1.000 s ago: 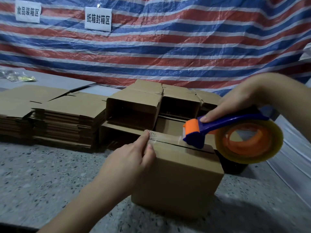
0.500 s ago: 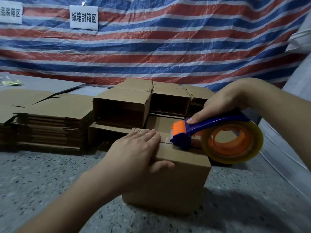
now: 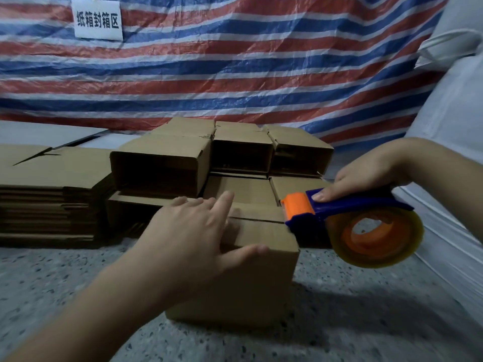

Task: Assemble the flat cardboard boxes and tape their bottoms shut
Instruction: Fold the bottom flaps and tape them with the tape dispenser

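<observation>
A brown cardboard box stands on the speckled floor with its closed flaps facing up. My left hand lies flat on top of it, fingers straight across the flaps and thumb over the front edge. My right hand grips the blue handle of a tape dispenser with an orange head and a clear tape roll. The dispenser's head sits at the box's right top edge, on the flap seam.
Several assembled boxes lie stacked on their sides just behind. A stack of flat cardboard blanks sits at the left. A striped red, white and blue tarp hangs behind, with a white sign. White sheeting is at the right.
My left hand went from pinching the tape end at the box's left edge to lying flat on the top. The dispenser was drawn rightward along the seam to the right edge.
</observation>
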The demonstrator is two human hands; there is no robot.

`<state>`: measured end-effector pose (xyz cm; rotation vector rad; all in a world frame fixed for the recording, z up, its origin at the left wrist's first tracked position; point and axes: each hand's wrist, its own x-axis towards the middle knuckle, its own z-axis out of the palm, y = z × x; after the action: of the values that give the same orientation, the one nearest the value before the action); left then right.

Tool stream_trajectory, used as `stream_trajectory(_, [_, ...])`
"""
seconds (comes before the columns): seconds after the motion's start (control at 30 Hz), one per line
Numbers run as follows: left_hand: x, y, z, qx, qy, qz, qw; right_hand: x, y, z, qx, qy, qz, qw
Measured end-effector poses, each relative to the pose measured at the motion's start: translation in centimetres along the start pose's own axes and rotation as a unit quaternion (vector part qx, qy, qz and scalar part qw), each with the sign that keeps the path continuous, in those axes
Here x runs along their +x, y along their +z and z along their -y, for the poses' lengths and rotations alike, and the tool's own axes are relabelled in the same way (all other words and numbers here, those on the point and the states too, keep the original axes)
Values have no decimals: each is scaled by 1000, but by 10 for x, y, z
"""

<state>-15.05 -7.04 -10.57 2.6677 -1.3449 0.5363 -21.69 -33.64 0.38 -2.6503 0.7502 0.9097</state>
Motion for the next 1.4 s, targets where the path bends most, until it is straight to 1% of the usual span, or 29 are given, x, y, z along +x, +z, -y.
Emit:
stream_trajectory(0.03, [6,1,-8,6,12,-3,1000,3,0,-1,-8,-13,1,1000])
stream_trajectory(0.13, [22,7,-39,-11,46,71,996,6,-4,-6,8,-13,-14,1000])
stream_trajectory(0.2, [27,14,-44,0,55,86,995,11,-4,-9,5,-26,-7,1000])
stream_trajectory(0.37, [27,22,-39,15,64,72,995,10,-15,-32,38,-65,21,997])
stream_trajectory(0.43, [25,23,-39,9,69,57,996,5,-17,-41,39,-58,27,997])
stream_trajectory(0.57, [24,24,-38,9,81,45,996,9,-11,-41,-39,3,34,999])
stream_trajectory(0.73, [24,24,-39,15,86,47,995,13,-1,-11,-116,57,-12,992])
stream_trajectory(0.77, [24,24,-39,18,86,50,995,15,1,-3,-141,71,-23,987])
stream_trajectory(0.83, [25,24,-38,21,86,44,995,24,14,8,-231,105,-29,967])
stream_trajectory(0.87, [25,24,-38,22,85,41,995,30,25,10,-276,113,-36,954])
stream_trajectory(0.9, [24,24,-38,23,85,41,995,37,38,9,-296,109,-41,948])
stream_trajectory(0.97, [25,25,-39,24,86,39,995,55,62,-3,-250,90,-54,963])
stream_trajectory(1.0, [25,25,-39,23,85,37,995,63,73,-8,-223,70,-79,969])
stream_trajectory(1.07, [26,25,-40,21,84,34,996,76,92,-16,-194,37,-160,967])
stream_trajectory(1.17, [26,25,-39,21,83,40,996,93,122,-20,-144,35,-302,942])
stream_trajectory(1.23, [26,26,-39,22,83,37,996,103,142,-25,-113,31,-374,920])
stream_trajectory(1.3, [25,26,-39,26,85,33,996,109,161,-31,-84,23,-424,902])
stream_trajectory(1.4, [25,25,-40,25,81,43,995,119,187,-35,-60,17,-473,879])
